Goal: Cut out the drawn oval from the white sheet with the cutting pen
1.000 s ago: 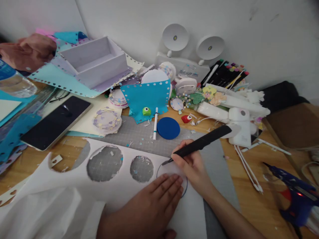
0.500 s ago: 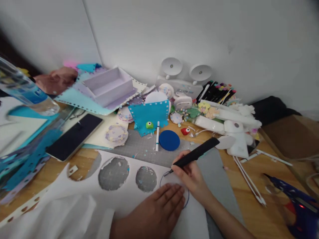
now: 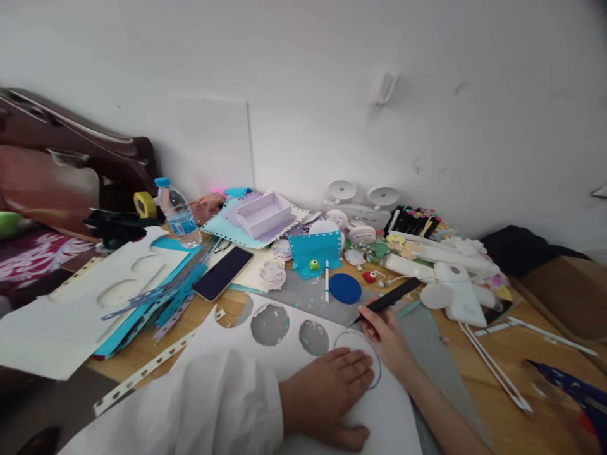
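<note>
A white sheet point(image 3: 294, 351) with round holes cut out of it lies on a grey cutting mat point(image 3: 303, 294). My left hand point(image 3: 327, 395) lies flat on the sheet, fingers stretched out over a blue drawn circle point(image 3: 374, 363). My right hand point(image 3: 386, 335) grips a black pen-shaped tool point(image 3: 391, 300), whose tip touches the sheet at the circle's upper edge. A white sleeve point(image 3: 203, 411) covers my left forearm.
A blue disc point(image 3: 345, 287), a marker point(image 3: 327, 281), a teal sheet point(image 3: 315, 253), a phone point(image 3: 222, 273) and a lilac box point(image 3: 263, 213) crowd the back. A water bottle point(image 3: 176, 212) stands left. White tweezers point(image 3: 496, 373) and a blue glue gun point(image 3: 576, 388) lie right.
The view has lifted and pulled back, showing more wall and the table's left side. Both hands stay on the sheet, the tool tip still at the circle's edge.
</note>
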